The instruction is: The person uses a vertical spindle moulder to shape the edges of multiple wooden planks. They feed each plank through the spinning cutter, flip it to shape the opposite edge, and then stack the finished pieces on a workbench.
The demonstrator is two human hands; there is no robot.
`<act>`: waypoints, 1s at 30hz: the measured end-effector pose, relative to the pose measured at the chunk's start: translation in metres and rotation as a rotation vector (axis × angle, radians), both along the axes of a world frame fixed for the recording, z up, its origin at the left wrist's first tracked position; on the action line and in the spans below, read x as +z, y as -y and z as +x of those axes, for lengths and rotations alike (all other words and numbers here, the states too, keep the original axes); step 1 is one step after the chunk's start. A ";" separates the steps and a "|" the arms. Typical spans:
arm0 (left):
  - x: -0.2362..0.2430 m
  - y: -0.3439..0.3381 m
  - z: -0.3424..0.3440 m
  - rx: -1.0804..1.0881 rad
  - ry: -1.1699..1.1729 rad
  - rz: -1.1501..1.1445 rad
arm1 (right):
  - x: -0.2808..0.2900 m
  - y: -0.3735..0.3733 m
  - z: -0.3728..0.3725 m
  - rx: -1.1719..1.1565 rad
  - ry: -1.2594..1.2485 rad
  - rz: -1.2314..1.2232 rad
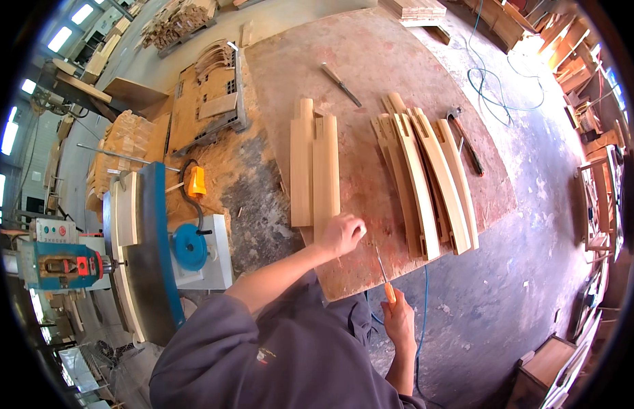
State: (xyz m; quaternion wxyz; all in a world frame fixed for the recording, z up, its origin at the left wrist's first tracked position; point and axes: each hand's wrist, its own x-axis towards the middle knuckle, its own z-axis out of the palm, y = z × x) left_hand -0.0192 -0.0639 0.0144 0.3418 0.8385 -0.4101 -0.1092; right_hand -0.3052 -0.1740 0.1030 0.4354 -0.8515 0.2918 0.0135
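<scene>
My left hand (343,235) has its fingers curled over the lower end of two pale wooden boards (313,163) lying side by side; what, if anything, it grips is hidden. My right hand (400,317) grips an orange-handled tool (390,294) with a thin metal shaft, which points up toward the front part of the worn worktop (337,279). Right of the boards, several slightly curved wooden pieces (420,177) with slots near their ends lie together. A hammer (467,140) rests beside them, and another long hand tool (341,85) lies farther back.
A machine with a dark bed (156,238) and blue handwheel (189,247) stands at the left. Behind it are a pallet (214,102) with wood pieces and stacked timber (126,150). A blue hose (501,102) lies on the floor at right, where wooden furniture (596,204) stands.
</scene>
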 end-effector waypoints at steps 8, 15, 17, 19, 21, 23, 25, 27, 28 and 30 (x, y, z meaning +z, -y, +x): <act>-0.005 0.045 0.280 0.395 0.133 0.096 | 0.022 -0.052 0.032 -0.151 -0.007 0.030; -0.038 0.071 0.401 -0.191 0.475 0.538 | 0.002 -0.102 0.070 -0.258 -0.195 0.069; -0.034 0.071 0.405 -0.017 0.451 0.284 | -0.001 -0.105 0.081 -0.389 -0.197 0.193; -0.019 0.055 0.418 0.323 0.117 0.190 | 0.001 -0.102 0.092 -0.344 -0.190 0.224; -0.004 0.036 0.427 0.503 -0.365 0.019 | 0.007 -0.093 0.101 -0.289 -0.358 0.211; 0.015 -0.017 0.447 0.505 -0.863 -0.297 | 0.012 -0.083 0.111 -0.311 -0.316 0.266; 0.028 -0.058 0.454 0.461 -1.152 -0.514 | 0.014 -0.075 0.118 -0.280 -0.294 0.229; 0.030 -0.084 0.453 0.466 -1.312 -0.583 | 0.013 -0.069 0.125 -0.196 -0.220 0.118; 0.030 -0.092 0.454 0.466 -1.339 -0.574 | 0.012 -0.067 0.127 -0.185 -0.166 0.122; 0.025 -0.090 0.457 0.505 -1.315 -0.578 | 0.011 -0.063 0.130 -0.128 -0.171 0.073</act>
